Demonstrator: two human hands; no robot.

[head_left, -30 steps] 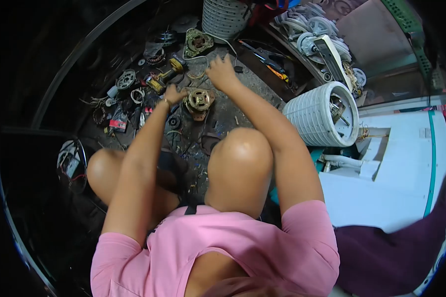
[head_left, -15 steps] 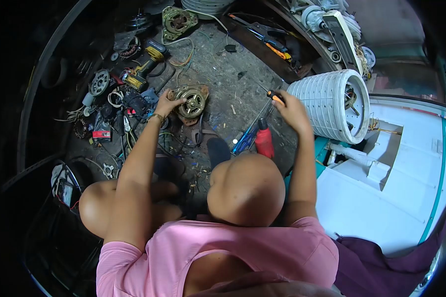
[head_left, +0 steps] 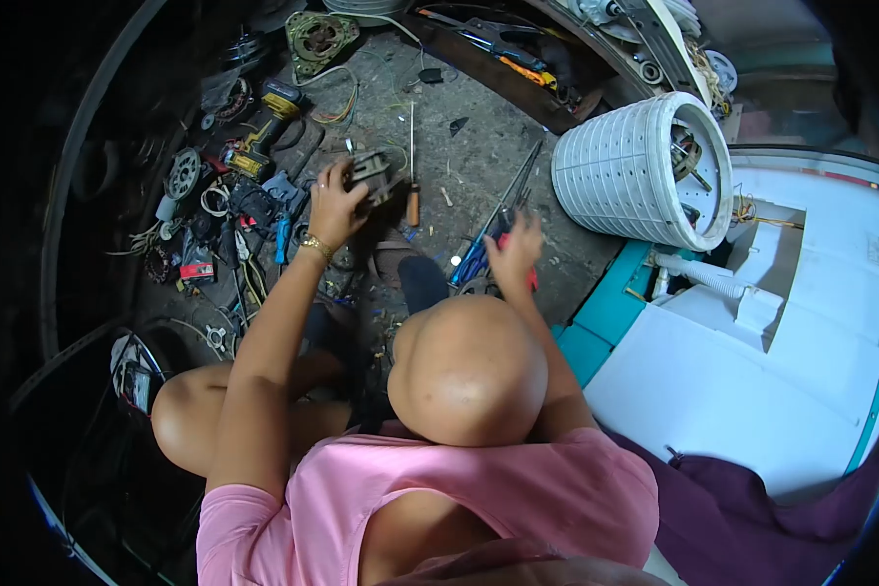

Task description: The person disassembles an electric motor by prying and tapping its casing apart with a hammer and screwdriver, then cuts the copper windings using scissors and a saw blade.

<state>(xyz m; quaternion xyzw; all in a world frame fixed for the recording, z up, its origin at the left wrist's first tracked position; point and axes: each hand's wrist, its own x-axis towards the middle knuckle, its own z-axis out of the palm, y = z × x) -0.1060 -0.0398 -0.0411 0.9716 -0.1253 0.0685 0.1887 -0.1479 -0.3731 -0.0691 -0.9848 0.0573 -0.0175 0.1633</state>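
Observation:
My left hand [head_left: 337, 207] is closed around a round metal motor [head_left: 373, 174], which stands tilted on its side above the floor and is a little blurred. Just right of the motor lies a screwdriver [head_left: 413, 206] with an orange-brown handle and a long thin shaft. My right hand [head_left: 518, 252], smeared by motion, has its fingers apart and appears to hold nothing. It hovers over a red bottle [head_left: 532, 277], hiding most of it. Beside that hand are blue-handled tools [head_left: 472, 266] with long dark shafts.
A yellow cordless drill [head_left: 259, 137], a second motor [head_left: 320, 39] and several loose parts and wires lie on the left. A white perforated drum [head_left: 620, 171] rests on its side at the right, beside a white panel [head_left: 752, 391]. Tools lie in a dark tray [head_left: 479, 73] at the back.
My right hand has let go of the screwdriver and moved down and left to the red bottle. My left hand has tipped the motor up. A screwdriver now shows on the floor beside it.

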